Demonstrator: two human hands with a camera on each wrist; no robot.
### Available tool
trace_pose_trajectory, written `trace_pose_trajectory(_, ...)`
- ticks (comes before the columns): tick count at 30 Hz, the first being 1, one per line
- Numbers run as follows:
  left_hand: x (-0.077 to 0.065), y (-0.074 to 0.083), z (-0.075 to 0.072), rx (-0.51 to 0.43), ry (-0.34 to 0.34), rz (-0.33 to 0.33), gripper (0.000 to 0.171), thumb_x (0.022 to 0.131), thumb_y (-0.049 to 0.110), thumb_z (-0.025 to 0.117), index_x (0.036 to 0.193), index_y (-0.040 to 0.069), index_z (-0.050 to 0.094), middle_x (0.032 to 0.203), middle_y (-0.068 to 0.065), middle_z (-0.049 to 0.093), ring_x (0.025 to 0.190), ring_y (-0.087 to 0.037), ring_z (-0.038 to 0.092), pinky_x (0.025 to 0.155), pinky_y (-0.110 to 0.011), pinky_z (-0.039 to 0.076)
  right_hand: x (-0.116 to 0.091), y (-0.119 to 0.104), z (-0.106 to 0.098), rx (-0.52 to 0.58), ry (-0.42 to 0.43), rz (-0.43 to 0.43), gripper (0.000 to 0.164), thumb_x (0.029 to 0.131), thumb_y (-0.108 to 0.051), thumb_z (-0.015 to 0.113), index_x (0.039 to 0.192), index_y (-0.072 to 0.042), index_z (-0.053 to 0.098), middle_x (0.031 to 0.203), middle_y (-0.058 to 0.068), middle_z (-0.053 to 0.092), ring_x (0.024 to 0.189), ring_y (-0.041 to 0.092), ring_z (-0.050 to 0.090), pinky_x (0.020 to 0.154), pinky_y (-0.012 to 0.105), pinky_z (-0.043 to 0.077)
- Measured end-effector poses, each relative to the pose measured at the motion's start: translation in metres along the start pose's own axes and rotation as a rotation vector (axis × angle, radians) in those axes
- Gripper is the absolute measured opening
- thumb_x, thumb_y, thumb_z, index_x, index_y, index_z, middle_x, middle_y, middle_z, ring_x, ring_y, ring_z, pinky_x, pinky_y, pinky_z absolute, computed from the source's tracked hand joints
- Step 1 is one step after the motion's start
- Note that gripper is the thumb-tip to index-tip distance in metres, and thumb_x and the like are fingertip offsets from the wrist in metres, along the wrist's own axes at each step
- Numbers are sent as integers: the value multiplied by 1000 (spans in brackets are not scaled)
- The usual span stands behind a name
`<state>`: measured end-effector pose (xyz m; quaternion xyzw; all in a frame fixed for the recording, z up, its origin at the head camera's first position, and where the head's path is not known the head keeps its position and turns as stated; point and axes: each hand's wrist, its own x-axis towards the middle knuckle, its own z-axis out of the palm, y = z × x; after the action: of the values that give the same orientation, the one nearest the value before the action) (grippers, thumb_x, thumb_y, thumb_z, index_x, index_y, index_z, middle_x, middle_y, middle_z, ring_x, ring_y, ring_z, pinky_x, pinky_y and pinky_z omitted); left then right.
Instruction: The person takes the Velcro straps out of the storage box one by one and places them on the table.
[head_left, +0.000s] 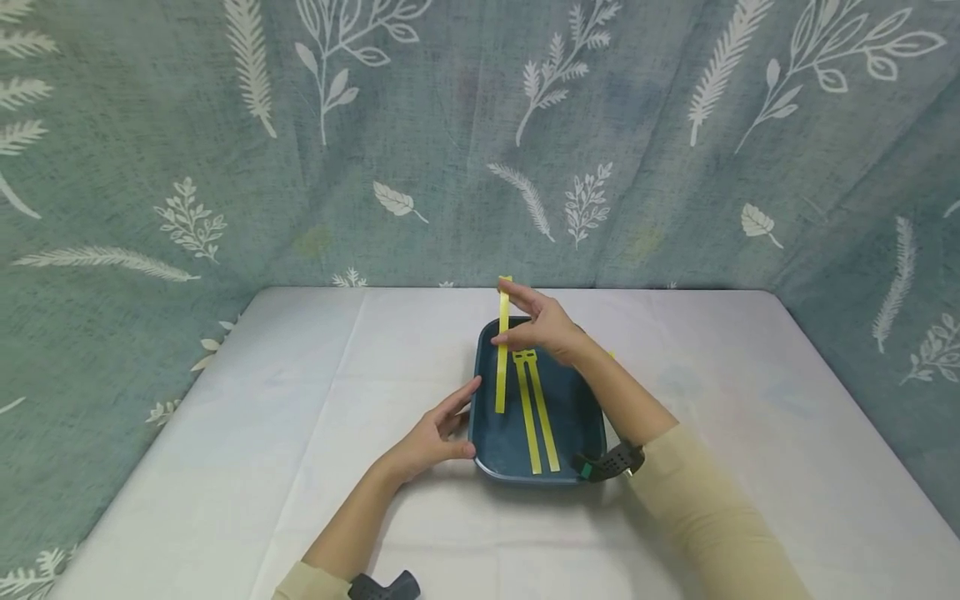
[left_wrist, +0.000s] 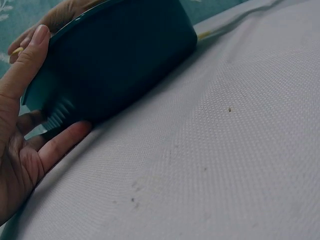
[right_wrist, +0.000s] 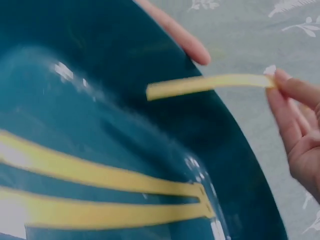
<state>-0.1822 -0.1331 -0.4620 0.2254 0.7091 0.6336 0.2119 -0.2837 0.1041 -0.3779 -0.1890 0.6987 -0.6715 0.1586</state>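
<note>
A dark teal basin with a rounded rim sits on the table. My right hand is over its far part and pinches a long, flat yellow strip between thumb and fingertips. In the right wrist view the strip runs from the fingertips over the basin wall. Two yellow strips, joined at their slotted far end, lie on the basin floor. My left hand rests against the basin's left side, thumb and fingers spread. In the left wrist view its thumb reaches the rim.
A white cloth covers the table. Behind it hangs a blue-green curtain with white leaf prints. A small yellow piece shows just outside the basin, on its right side. Dark bands are worn on both wrists.
</note>
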Motion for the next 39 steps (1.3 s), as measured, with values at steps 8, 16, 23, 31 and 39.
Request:
trace_pose_trajectory(8, -1, -1, 0, -5, -1, 27, 96, 74, 39, 79, 151, 29, 23, 158, -6, 15, 143, -36, 15, 115, -46, 19, -7, -20, -13, 19, -9, -7, 84, 79, 5, 71, 148, -21, 32, 154, -5, 30, 136, 24, 38, 81, 39, 57)
trace_pose_trajectory(16, -2, -2, -2, -15, 3, 35, 95, 73, 38, 80, 150, 30, 24, 158, -7, 15, 144, -36, 15, 115, -47, 19, -18, -37, -34, -48, 8, -19, 83, 79, 0, 73, 148, -24, 33, 153, -3, 31, 101, 20, 66, 80, 38, 57)
trace_pose_trajectory(23, -2, -2, -2, -8, 1, 35, 98, 73, 39, 80, 151, 25, 22, 158, -3, 17, 143, -35, 18, 115, -46, 20, -36, -44, -54, -88, 8, 6, 82, 80, -1, 73, 148, -24, 32, 155, 0, 27, 91, 18, 70, 80, 35, 57)
trace_pose_trajectory(31, -2, -3, -1, -4, 2, 39, 99, 74, 38, 80, 152, 23, 22, 158, -3, 17, 143, -34, 17, 115, -47, 21, -62, -46, -78, -154, -1, 27, 86, 81, -2, 72, 151, -20, 25, 157, 3, 21, 87, 16, 71, 78, 34, 58)
trace_pose_trajectory(39, -3, -2, -1, 7, 11, 25, 97, 74, 36, 81, 151, 25, 23, 158, 1, 18, 143, -33, 18, 115, -46, 21, -91, -42, -95, -209, -8, 47, 87, 81, 2, 71, 151, -14, 22, 158, 10, 17, 86, 17, 71, 79, 33, 57)
